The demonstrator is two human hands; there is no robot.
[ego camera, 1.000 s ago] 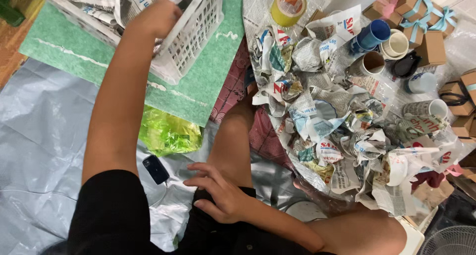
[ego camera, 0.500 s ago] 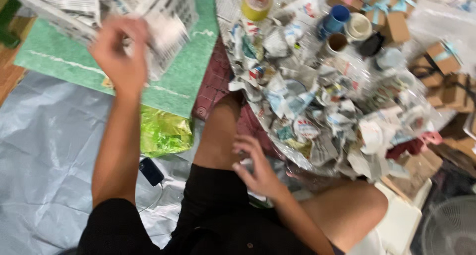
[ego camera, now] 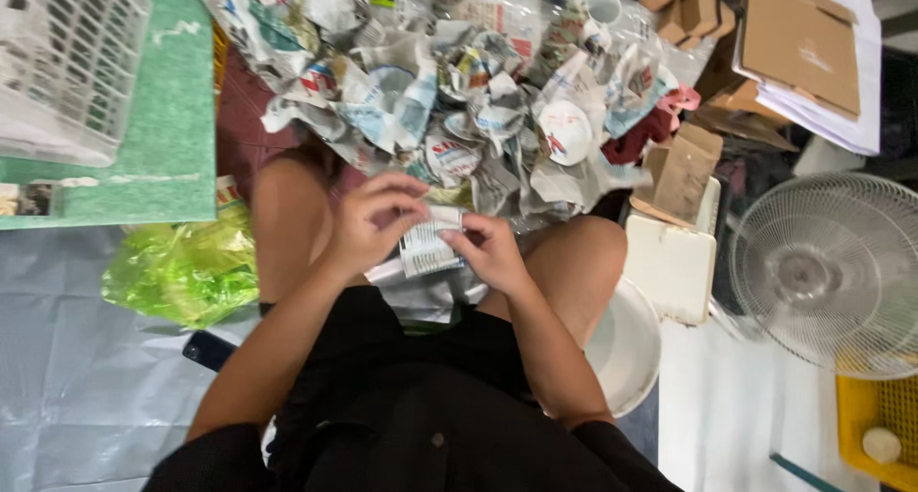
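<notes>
both hands pinch a paper piece (ego camera: pixel 427 245)

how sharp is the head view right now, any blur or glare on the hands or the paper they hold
Head view: fairly sharp, both hands crisp, the left hand and right hand pinching a printed paper piece; lighting soft and even, shadows faint; mild sheen on the green plastic bag; the white fan at the right edge looks stretched by the wide lens.

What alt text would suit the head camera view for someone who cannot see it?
A seated person's left hand and right hand hold a piece of newspaper above their lap. Ahead lies a heap of crumpled newspaper; a green plastic bag sits beside it.
</notes>
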